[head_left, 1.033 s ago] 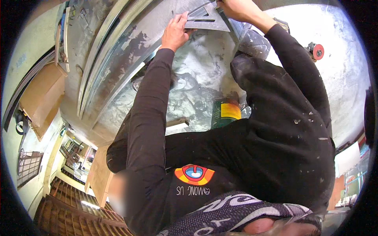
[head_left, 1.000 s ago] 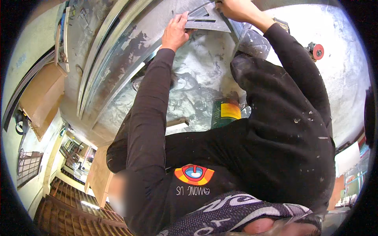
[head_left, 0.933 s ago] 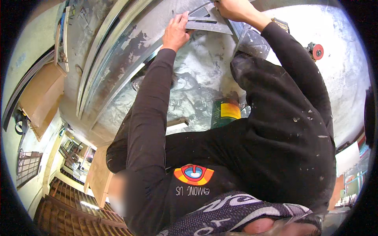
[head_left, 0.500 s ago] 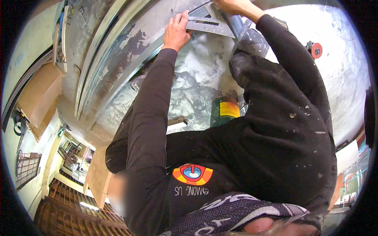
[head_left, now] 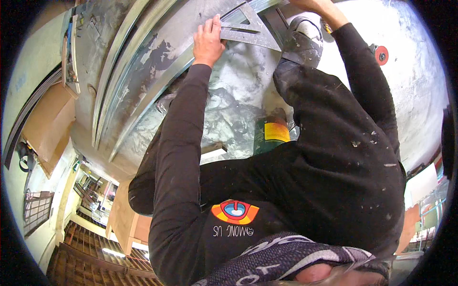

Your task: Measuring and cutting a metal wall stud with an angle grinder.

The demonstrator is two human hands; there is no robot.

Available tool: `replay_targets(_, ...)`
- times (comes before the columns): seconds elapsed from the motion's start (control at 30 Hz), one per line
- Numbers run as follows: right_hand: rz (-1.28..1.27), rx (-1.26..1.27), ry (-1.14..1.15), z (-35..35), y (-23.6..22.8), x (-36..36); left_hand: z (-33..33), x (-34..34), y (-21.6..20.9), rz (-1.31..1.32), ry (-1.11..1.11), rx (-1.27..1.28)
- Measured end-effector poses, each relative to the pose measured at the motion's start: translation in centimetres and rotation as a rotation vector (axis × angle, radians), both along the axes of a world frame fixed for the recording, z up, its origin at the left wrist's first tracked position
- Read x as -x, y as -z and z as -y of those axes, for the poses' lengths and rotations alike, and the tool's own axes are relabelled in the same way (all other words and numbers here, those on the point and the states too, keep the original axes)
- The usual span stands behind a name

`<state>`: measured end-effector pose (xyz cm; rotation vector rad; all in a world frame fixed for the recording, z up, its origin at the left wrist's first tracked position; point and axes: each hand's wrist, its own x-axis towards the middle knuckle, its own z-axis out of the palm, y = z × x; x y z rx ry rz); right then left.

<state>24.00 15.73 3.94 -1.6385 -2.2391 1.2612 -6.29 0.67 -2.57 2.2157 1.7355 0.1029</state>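
Observation:
My left hand point(head_left: 208, 42) is closed at the left end of a silver triangular speed square point(head_left: 250, 39), its fingers wrapped over the square and a long metal bar point(head_left: 183, 65) beneath. The bar slants from the lower left up to the top edge of the view. My right hand point(head_left: 312, 5) reaches the top edge, right of the square and apart from it. Its fingers are cut off by the edge, so what they hold, if anything, is hidden. Below it is my dark shoe point(head_left: 303, 45), close to the square's right corner.
A green can point(head_left: 272, 136) with a yellow label stands between my legs. To the right lies a tool with a red disc point(head_left: 380, 55). More long metal bars point(head_left: 109, 81) run along the left. Brown boards point(head_left: 50, 121) lean farther left.
My right hand has drawn away to the right from the far end of the square. The square and my left hand sit slightly lower and farther left in view.

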Motion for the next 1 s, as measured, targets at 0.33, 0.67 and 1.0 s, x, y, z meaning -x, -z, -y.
replay_targets(0.33, 0.358, -0.081, -0.457, -2.0, 4.0, 0.8, 3.2, 0.7, 2.0, -0.256, -0.011, -0.131)
replay_targets(0.67, 0.147, -0.202, -0.255, -1.5, 4.9, -0.3, 0.8, 3.8, 1.0, 0.084, -0.022, -0.15)
replay_targets(1.0, 0.138, -0.455, -0.221, 0.7, 4.4, -1.8, 0.5, 1.5, -0.2, 0.256, -0.077, -0.042)
